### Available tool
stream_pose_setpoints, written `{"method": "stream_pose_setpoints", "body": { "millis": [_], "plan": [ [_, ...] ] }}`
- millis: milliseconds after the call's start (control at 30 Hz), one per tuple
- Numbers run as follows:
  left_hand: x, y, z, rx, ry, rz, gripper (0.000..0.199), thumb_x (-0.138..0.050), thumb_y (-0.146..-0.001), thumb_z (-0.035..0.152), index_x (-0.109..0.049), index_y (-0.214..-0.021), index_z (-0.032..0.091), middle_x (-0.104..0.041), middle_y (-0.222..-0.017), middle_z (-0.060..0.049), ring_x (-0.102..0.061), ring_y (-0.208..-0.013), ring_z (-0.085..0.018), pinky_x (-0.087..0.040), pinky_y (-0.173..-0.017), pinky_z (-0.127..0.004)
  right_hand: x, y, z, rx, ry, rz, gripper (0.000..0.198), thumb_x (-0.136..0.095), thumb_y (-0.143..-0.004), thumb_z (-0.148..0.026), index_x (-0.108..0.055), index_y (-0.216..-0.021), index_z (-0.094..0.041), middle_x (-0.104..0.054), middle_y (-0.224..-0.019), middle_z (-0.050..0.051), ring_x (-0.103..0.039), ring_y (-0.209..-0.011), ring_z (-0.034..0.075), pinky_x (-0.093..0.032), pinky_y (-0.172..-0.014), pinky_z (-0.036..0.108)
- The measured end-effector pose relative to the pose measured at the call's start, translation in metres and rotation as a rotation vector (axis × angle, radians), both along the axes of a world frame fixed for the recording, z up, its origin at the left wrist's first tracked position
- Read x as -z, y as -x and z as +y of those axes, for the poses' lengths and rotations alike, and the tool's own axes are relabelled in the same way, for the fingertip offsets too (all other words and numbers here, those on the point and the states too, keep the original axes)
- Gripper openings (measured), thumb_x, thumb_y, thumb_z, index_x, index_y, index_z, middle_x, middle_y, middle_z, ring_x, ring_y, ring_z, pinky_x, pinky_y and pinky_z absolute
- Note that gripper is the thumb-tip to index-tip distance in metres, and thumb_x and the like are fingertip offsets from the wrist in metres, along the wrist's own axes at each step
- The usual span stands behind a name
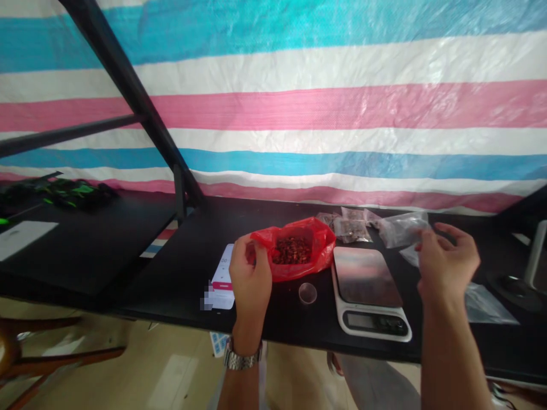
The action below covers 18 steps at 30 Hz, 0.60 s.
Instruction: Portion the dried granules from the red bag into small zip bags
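My left hand [251,273], with a metal watch on its wrist, is closed on the left rim of a red plastic bag [323,250]. The bag stands open, and small reddish-brown dried pieces [293,250] fill its bottom. My right hand [448,259] pinches the right end of a small clear plastic bag [401,229], which looks flat and hangs above the table's back part. Between my hands sits a white kitchen scale [367,279] with a bare metal plate. A small round clear cup [307,293] rests in front of the red bag.
Several filled clear packets [352,226] lie behind the scale. A phone [224,273] lies left of the red bag. More clear bags [489,304] and a dark stand [515,285] are at the right. Striped sheeting [320,108] closes off the back of the black table [179,273].
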<state>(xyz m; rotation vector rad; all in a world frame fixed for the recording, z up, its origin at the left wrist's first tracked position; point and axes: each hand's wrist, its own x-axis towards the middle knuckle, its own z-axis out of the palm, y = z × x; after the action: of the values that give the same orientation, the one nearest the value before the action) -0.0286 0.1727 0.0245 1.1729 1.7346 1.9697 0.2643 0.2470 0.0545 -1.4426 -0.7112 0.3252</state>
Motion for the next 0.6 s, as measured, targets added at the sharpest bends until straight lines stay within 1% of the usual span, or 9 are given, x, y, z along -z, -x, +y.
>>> {"method": "stream_pose_setpoints", "body": {
  "millis": [67, 133, 200, 267, 333, 400, 500, 567, 600],
  "plan": [
    [0.001, 0.003, 0.000, 0.004, 0.010, 0.016, 0.020, -0.067, -0.098, 0.041, -0.071, -0.100, 0.021, -0.075, -0.097, -0.005, -0.071, -0.090, -0.020, -0.057, -0.084, -0.033, 0.010, -0.030, 0.003, 0.160, 0.118, -0.044, 0.034, -0.062, -0.073, -0.011, -0.068, -0.107, -0.016, -0.072, -0.079, 0.007, -0.070, -0.070, 0.024, -0.052, -0.063, 0.035],
    [0.003, 0.004, 0.001, -0.001, 0.013, 0.030, 0.020, -0.067, -0.097, 0.041, -0.071, -0.099, 0.021, -0.075, -0.096, -0.005, -0.071, -0.089, -0.020, -0.056, -0.084, -0.033, 0.020, -0.048, 0.003, 0.242, 0.292, -0.174, 0.037, -0.061, -0.075, -0.014, -0.069, -0.111, -0.016, -0.075, -0.091, 0.013, -0.074, -0.088, 0.033, -0.057, -0.077, 0.045],
    [0.003, 0.005, 0.001, -0.002, 0.019, 0.040, 0.021, -0.067, -0.097, 0.041, -0.071, -0.099, 0.021, -0.075, -0.096, -0.005, -0.070, -0.089, -0.020, -0.056, -0.083, -0.033, 0.028, -0.051, 0.001, 0.242, 0.466, -0.372, 0.040, -0.063, -0.080, -0.023, -0.072, -0.119, -0.019, -0.075, -0.112, 0.019, -0.071, -0.109, 0.041, -0.055, -0.094, 0.057],
    [0.001, 0.006, 0.000, -0.002, 0.028, 0.049, 0.021, -0.067, -0.096, 0.041, -0.071, -0.100, 0.021, -0.075, -0.097, -0.005, -0.071, -0.089, -0.020, -0.057, -0.083, -0.033, 0.033, -0.044, -0.002, 0.200, 0.560, -0.584, 0.044, -0.062, -0.085, -0.031, -0.072, -0.126, -0.019, -0.069, -0.131, 0.024, -0.061, -0.126, 0.049, -0.046, -0.104, 0.067],
    [-0.001, 0.006, -0.002, 0.000, 0.035, 0.058, 0.021, -0.067, -0.095, 0.040, -0.072, -0.100, 0.021, -0.076, -0.098, -0.006, -0.072, -0.090, -0.020, -0.058, -0.082, -0.033, 0.033, -0.031, -0.004, 0.158, 0.555, -0.741, 0.050, -0.058, -0.088, -0.034, -0.071, -0.132, -0.015, -0.062, -0.141, 0.028, -0.052, -0.133, 0.054, -0.039, -0.105, 0.071],
    [-0.002, 0.007, -0.003, -0.001, 0.031, 0.055, 0.021, -0.067, -0.094, 0.039, -0.072, -0.101, 0.021, -0.076, -0.100, -0.006, -0.073, -0.090, -0.020, -0.059, -0.082, -0.033, 0.029, -0.018, -0.004, 0.111, 0.496, -0.820, 0.051, -0.056, -0.088, -0.035, -0.071, -0.132, -0.013, -0.060, -0.144, 0.030, -0.048, -0.133, 0.054, -0.037, -0.102, 0.071],
    [-0.001, 0.008, -0.006, -0.009, 0.023, 0.045, 0.021, -0.067, -0.093, 0.039, -0.071, -0.101, 0.020, -0.076, -0.098, -0.006, -0.073, -0.087, -0.020, -0.059, -0.080, -0.032, 0.022, -0.003, -0.002, 0.091, 0.388, -0.867, 0.048, -0.057, -0.089, -0.035, -0.072, -0.131, -0.016, -0.056, -0.151, 0.028, -0.045, -0.132, 0.051, -0.034, -0.103, 0.070],
    [0.001, 0.009, -0.008, -0.018, 0.033, 0.051, 0.021, -0.067, -0.094, 0.040, -0.071, -0.100, 0.020, -0.075, -0.096, -0.005, -0.072, -0.084, -0.020, -0.058, -0.078, -0.032, 0.020, 0.001, 0.002, 0.103, 0.341, -0.883, 0.047, -0.057, -0.090, -0.034, -0.072, -0.131, -0.018, -0.049, -0.159, 0.025, -0.042, -0.134, 0.049, -0.032, -0.105, 0.070],
    [0.002, 0.009, -0.009, -0.022, 0.039, 0.057, 0.020, -0.066, -0.094, 0.039, -0.071, -0.099, 0.020, -0.074, -0.095, -0.004, -0.071, -0.083, -0.019, -0.058, -0.077, -0.031, 0.020, 0.002, 0.004, 0.096, 0.326, -0.879, 0.045, -0.056, -0.091, -0.034, -0.073, -0.129, -0.018, -0.049, -0.160, 0.024, -0.041, -0.135, 0.048, -0.032, -0.107, 0.069]
  ]
}}
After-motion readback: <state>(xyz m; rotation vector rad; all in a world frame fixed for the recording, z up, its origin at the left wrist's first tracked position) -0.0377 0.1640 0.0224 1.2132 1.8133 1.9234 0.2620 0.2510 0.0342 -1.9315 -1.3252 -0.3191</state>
